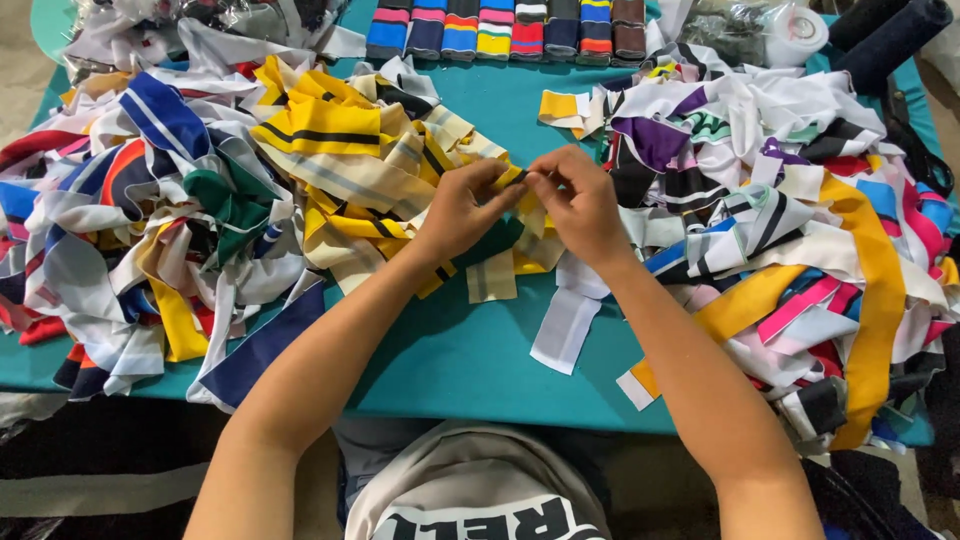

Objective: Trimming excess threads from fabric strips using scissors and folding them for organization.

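Two bare hands close together over the middle of a teal table point(480, 350). Left hand point(462, 208) and right hand point(582, 203) almost touching at the fingertips, both pinching one small strip of yellow cloth with a dark stripe point(515, 178) between thumb and fingers. Strip held up just above the table, right between the two hands, too small to see well. Under the hands, a few loose pieces: a pale striped scrap point(492, 277) and a white and grey ribbed strip point(567, 322) lying flat on the table. On the left, a big messy heap of cloth strips point(150, 200) in blue, white, red, green and yellow. On the right, another big heap point(800, 240) with white, purple, pink and orange strips, spilling over the table edge. At the far side, a neat row of folded striped pieces point(510, 28) side by side. Near the far right corner, dark rolls point(885, 35) lying at a slant.
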